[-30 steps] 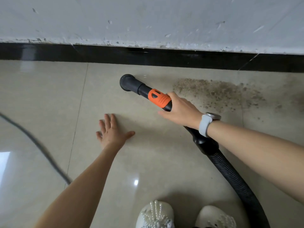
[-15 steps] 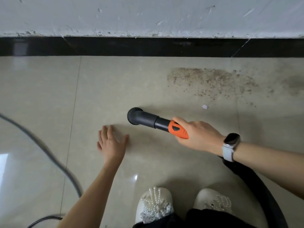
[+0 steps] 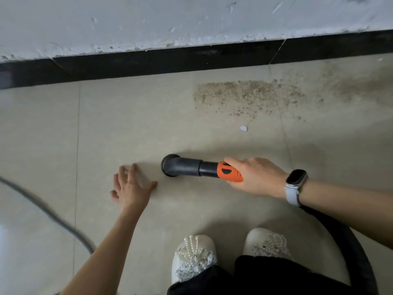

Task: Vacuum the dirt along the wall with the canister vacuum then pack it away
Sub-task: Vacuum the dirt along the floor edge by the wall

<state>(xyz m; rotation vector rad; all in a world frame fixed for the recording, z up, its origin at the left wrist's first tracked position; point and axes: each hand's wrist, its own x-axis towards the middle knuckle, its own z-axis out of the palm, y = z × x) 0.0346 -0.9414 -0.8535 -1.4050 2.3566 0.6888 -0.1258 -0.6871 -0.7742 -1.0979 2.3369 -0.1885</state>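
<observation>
My right hand point(image 3: 258, 176) grips the orange handle point(image 3: 228, 171) of the vacuum wand. The wand's black round nozzle point(image 3: 170, 165) points left and sits down on the beige tile, well short of the wall. A black ribbed hose point(image 3: 348, 248) runs back from under my right wrist toward the lower right. A patch of brown dirt point(image 3: 253, 96) lies on the floor close to the black baseboard, up and right of the nozzle. My left hand point(image 3: 131, 186) hovers with fingers spread just left of the nozzle, holding nothing.
A white scuffed wall point(image 3: 191, 20) with a black baseboard point(image 3: 170, 60) crosses the top. A small white scrap point(image 3: 243, 128) lies below the dirt. A grey cable point(image 3: 49, 216) curves across the left floor. My two white beaded shoes point(image 3: 194, 252) stand at the bottom.
The nozzle has been pulled back from the baseboard toward my feet and turned to point left. My left hand stayed near it, slightly blurred. The view shifted left and tilted.
</observation>
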